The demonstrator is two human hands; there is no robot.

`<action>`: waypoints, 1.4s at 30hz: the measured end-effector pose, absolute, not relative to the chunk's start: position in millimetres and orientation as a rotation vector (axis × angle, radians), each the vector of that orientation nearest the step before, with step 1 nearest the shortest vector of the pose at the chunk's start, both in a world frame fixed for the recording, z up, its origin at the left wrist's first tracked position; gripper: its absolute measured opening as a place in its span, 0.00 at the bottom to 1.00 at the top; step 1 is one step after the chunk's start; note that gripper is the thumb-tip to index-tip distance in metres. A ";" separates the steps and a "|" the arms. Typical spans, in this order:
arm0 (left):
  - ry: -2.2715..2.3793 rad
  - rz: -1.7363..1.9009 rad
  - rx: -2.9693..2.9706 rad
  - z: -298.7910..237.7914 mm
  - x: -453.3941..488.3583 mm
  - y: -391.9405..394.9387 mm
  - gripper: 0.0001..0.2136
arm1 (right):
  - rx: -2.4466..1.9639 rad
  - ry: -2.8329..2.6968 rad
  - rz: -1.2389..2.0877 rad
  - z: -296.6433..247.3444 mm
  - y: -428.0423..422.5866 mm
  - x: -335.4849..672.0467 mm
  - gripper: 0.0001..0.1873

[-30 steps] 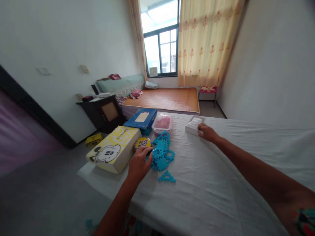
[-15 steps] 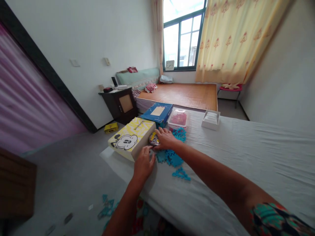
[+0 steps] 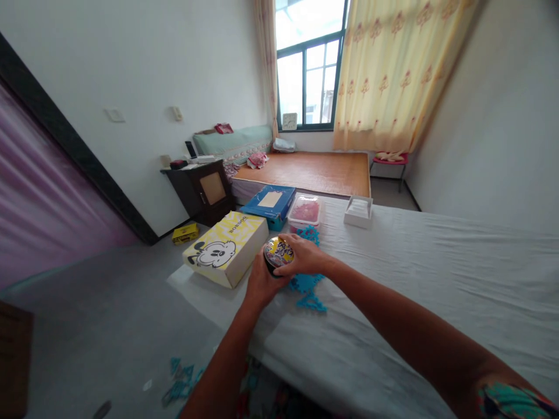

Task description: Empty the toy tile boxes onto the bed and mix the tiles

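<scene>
Both my hands are closed around a round tin [image 3: 278, 251] with a yellow patterned lid and a dark side. My left hand [image 3: 262, 284] grips its lower left side. My right hand [image 3: 303, 256] holds the lid edge from the right, fingers curled over the rim. Behind and below the right hand lie blue jigsaw-edged pieces [image 3: 308, 284] on the white sheet, partly hidden by the hand and wrist. A yellow and white box [image 3: 227, 247] with a cartoon dog face stands just left of the tin.
Beyond the tin are a blue box [image 3: 269, 205] and a clear tub [image 3: 306, 212] with pink contents. A small white open box [image 3: 358, 212] sits farther right on the sheet [image 3: 414, 279]. More blue pieces [image 3: 179, 384] and a yellow box [image 3: 185, 234] lie on the floor.
My left hand has come up to the tin and now grips it together with my right hand. The tin is lifted and tilted toward me. The view has shifted slightly to the right.
</scene>
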State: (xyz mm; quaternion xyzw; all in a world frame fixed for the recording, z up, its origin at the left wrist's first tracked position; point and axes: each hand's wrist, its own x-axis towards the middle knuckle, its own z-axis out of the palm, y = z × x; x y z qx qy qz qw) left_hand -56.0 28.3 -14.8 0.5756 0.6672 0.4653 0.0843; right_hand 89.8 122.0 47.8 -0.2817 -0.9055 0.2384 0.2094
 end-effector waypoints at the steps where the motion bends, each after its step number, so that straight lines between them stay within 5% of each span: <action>1: 1.966 1.386 1.742 -12.6 -51.5 26.9 0.47 | -0.800 -2.521 0.668 51.0 120.2 96.3 0.54; 8: 1.960 1.286 2.006 -1.8 -51.9 25.5 0.44 | -0.787 -2.225 1.093 54.2 132.4 146.9 0.45; 15: 2.248 0.991 2.067 18.5 -83.0 44.3 0.44 | -1.225 -1.803 0.614 -15.2 161.8 225.4 0.49; 21: 2.372 0.551 2.348 36.6 -78.4 57.6 0.41 | -1.165 -1.782 0.369 -54.6 161.7 245.2 0.50; 32: 2.309 0.056 2.570 79.1 -70.0 61.0 0.39 | -1.049 -1.892 0.293 -65.0 171.0 246.9 0.49; 42: 2.221 0.155 2.523 88.2 -77.9 55.7 0.40 | -1.070 -1.905 0.344 -59.9 169.9 248.8 0.50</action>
